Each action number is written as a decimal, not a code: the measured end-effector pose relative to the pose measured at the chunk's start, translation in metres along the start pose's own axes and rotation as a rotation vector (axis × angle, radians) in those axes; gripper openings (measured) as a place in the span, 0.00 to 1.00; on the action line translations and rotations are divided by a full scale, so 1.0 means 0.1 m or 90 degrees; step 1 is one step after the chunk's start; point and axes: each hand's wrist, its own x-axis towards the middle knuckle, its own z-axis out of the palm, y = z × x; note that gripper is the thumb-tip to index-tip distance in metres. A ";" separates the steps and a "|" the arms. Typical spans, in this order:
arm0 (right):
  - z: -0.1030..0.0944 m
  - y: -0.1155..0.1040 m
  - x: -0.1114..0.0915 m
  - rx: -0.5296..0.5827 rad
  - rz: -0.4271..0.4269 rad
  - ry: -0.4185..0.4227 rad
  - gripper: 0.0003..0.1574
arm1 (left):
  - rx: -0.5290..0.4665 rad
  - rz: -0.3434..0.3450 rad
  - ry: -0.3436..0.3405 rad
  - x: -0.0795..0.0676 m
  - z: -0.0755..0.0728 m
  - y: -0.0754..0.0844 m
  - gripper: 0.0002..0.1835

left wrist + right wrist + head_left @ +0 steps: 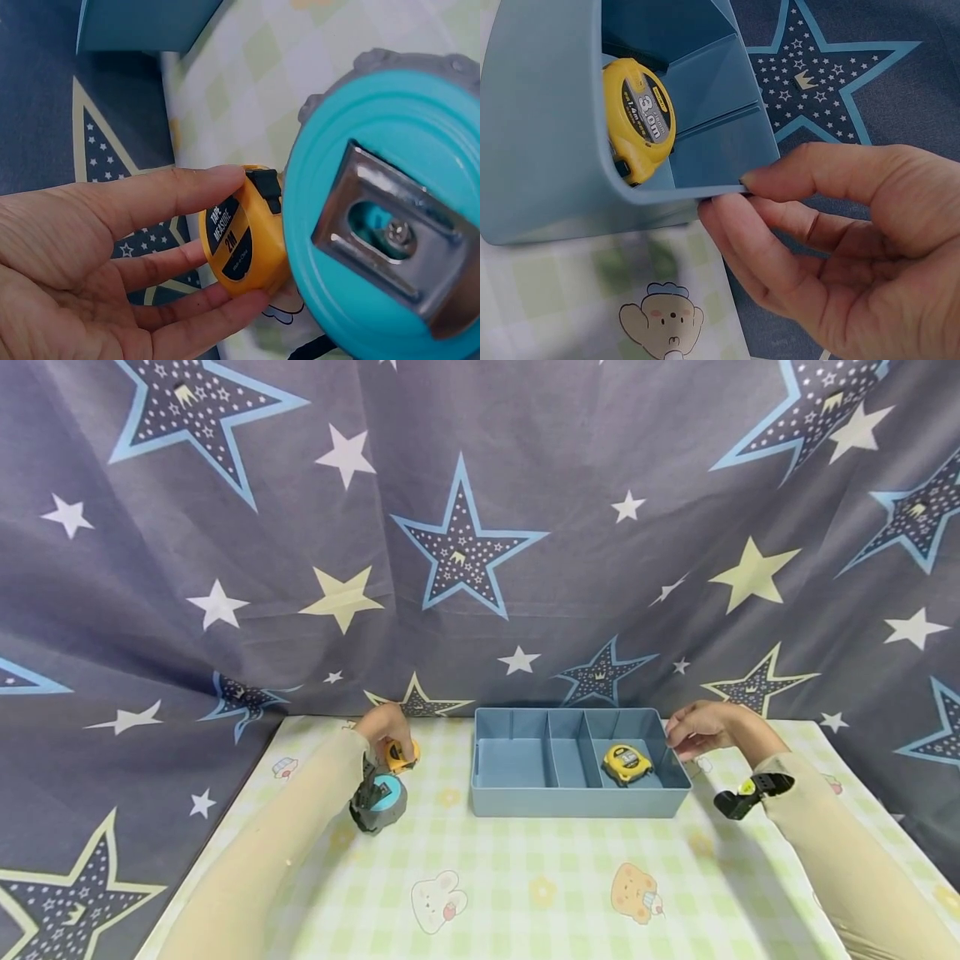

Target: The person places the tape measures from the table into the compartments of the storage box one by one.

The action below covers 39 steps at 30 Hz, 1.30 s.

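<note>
A small orange tape measure [398, 760] is pinched in my left hand [384, 728]; in the left wrist view the thumb lies along its top and the fingers are below, with "2M" on its label. Right beside it on the table is a larger turquoise and grey tape measure [315, 172], which covers part of the smaller one in that view. My right hand [701, 728] pinches the right rim of a blue divided box [577, 803] between thumb and fingers. Inside the box's right compartment sits a yellow and black tape measure [639, 124].
The table is covered with a green checked cloth [540, 860] printed with cartoon animals. Behind it hangs a dark curtain [420, 652] with stars, close to the box's back. Two dividers split the box into three compartments.
</note>
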 end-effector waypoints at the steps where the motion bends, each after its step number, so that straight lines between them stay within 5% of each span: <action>1: 0.00 0.00 0.00 0.000 0.000 0.000 0.13 | 0.003 0.001 0.004 -0.01 0.00 0.00 0.28; 11: -0.01 0.01 0.02 -0.003 0.003 0.003 0.13 | 0.020 0.008 0.022 0.00 0.04 0.01 0.39; 22: 0.04 -0.03 0.03 -0.013 -0.002 0.006 0.15 | 0.058 0.015 0.056 0.07 -0.01 -0.03 0.34; 39: 0.01 0.00 0.07 -0.009 -0.003 -0.001 0.14 | 0.090 -0.008 -0.001 0.03 0.02 0.03 0.52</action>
